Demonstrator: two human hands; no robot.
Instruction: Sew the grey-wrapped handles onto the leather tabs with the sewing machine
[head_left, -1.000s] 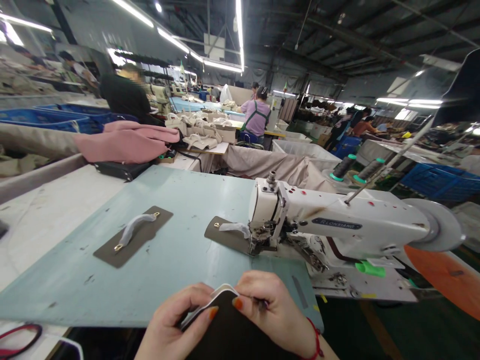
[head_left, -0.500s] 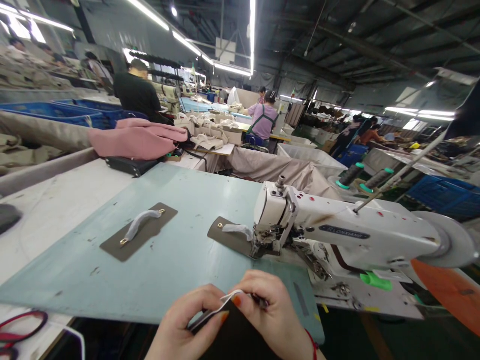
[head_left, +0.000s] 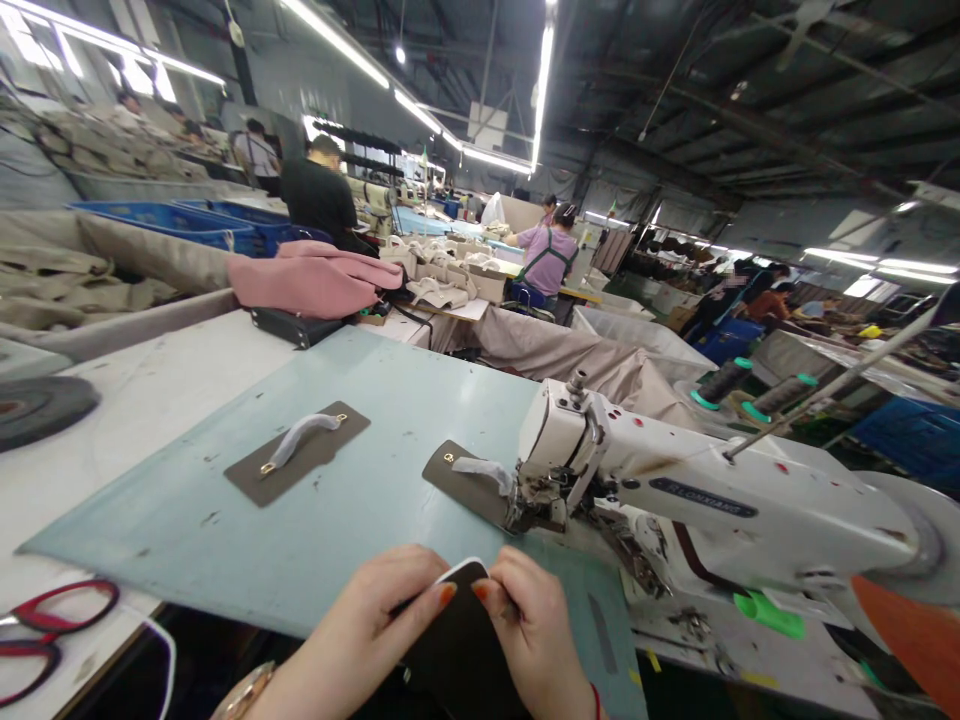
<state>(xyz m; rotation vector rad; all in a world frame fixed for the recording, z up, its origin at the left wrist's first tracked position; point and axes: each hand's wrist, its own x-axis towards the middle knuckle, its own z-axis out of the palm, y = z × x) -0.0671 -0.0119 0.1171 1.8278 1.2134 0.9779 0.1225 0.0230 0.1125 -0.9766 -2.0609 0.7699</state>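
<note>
Both hands pinch the upper edge of a dark brown panel (head_left: 463, 645) with a pale rim, low in front of me. My left hand (head_left: 386, 610) grips its left side, thumb on the face. My right hand (head_left: 531, 615) holds the right side the same way. Beyond them stands a white sewing machine (head_left: 660, 475). Under its needle area lies a brown flap with a wrapped handle (head_left: 457, 485), its right end hidden by the machine head. A similar brown flap with a handle and gold rings (head_left: 281, 480) rests flat on the light blue work surface (head_left: 375, 390).
Red-handled scissors (head_left: 64, 610) lie at the left table edge beside a white cord (head_left: 169, 650). Pink fabric (head_left: 315, 275) sits on a black item at the back. Thread cones (head_left: 724, 382) stand behind the machine. Several people work farther off.
The hands have shifted on the panel; its edge, bent and seen narrowly before, now shows a smooth rounded corner facing me. The camera view has turned slightly left.
</note>
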